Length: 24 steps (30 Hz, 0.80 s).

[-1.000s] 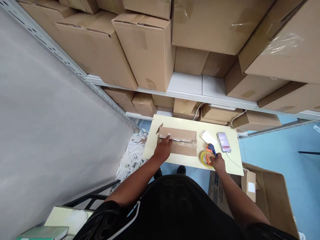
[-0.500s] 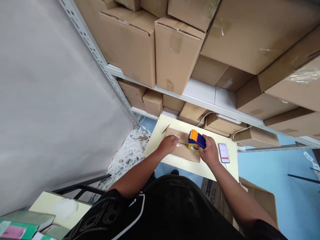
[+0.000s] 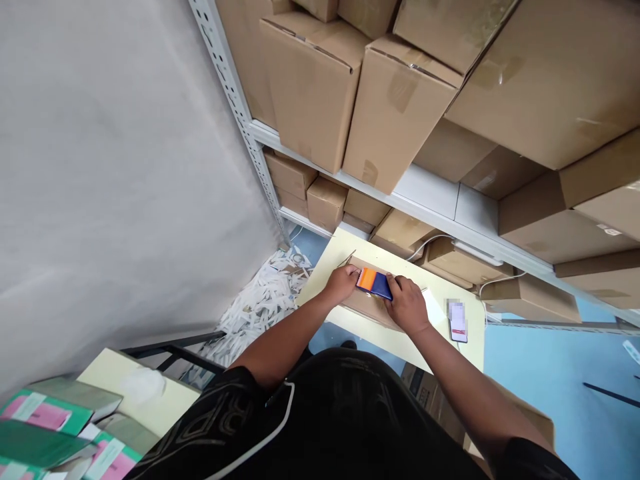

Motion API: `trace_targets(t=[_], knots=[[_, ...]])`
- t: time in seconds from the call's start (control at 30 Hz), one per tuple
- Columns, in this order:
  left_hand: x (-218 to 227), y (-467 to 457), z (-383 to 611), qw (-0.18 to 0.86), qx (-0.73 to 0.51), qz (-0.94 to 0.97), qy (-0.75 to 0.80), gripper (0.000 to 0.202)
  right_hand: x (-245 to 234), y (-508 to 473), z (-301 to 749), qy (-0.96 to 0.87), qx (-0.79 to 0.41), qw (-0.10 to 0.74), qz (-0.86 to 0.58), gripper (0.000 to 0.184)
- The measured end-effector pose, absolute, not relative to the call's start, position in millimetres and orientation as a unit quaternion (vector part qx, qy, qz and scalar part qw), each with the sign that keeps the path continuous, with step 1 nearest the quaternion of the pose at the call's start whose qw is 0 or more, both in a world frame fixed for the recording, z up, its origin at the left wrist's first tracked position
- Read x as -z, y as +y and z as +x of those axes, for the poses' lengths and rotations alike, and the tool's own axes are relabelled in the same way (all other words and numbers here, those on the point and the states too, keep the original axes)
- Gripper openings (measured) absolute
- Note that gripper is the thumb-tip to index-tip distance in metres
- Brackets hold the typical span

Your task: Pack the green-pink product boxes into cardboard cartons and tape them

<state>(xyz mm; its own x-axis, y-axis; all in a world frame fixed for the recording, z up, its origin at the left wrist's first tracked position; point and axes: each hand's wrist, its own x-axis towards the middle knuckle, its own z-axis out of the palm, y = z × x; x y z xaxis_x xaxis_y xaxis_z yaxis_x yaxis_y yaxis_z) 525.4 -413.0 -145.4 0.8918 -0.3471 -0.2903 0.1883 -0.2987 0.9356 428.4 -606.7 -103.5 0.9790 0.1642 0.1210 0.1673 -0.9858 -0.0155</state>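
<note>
My right hand (image 3: 407, 303) grips a tape dispenser (image 3: 383, 285) with a dark blue body and an orange front. The dispenser lies low over a small brown cardboard box (image 3: 367, 307) on the pale yellow table (image 3: 320, 270). Its orange end points left, close to my left hand (image 3: 343, 283). Bent and closed, the fingers of my left hand are at the box's left end; what they pinch is hidden. A thin flap (image 3: 349, 257) sticks up behind that hand. Both hands cover parts of the box.
A phone (image 3: 457, 323) lies on the table's right, with a white sheet (image 3: 433, 307) beside my right hand. Shelves of cardboard boxes (image 3: 315, 87) rise behind. White paper strips (image 3: 265, 287) heap on the floor at left. Green and pink packages (image 3: 45, 413) stand lower left.
The tape dispenser has moved left along the box until its orange end is beside my left hand. My left hand stays at the box's left end. The camera view has shifted.
</note>
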Motion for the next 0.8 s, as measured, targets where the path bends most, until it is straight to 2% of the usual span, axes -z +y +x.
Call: trace_targets(t=[0.1, 0.3, 0.63, 0.73, 0.8], knots=[[148.8, -396.3, 534.2, 0.560, 0.188, 0.804, -0.076, 0.027, 98.2, -602.5, 431.6, -0.093, 0.039, -0.010, -0.995, 0.058], [163.3, -343.5, 558.3, 0.487, 0.112, 0.866, -0.028, 0.029, 86.7, -624.5, 427.8, -0.080, 0.019, -0.015, -0.996, 0.062], [220.1, -373.8, 543.6, 0.411, 0.193, 0.889, -0.058, 0.031, 99.9, -625.8, 423.1, -0.085, 0.012, -0.032, -0.996, 0.059], [216.1, -367.4, 549.9, 0.372, 0.185, 0.908, -0.050, 0.049, 97.4, -622.3, 427.0, -0.082, 0.008, -0.038, -0.996, 0.059], [206.8, -360.2, 549.7, 0.351, 0.124, 0.921, -0.116, 0.053, 95.8, -621.6, 428.6, -0.080, 0.003, -0.035, -0.996, 0.058]])
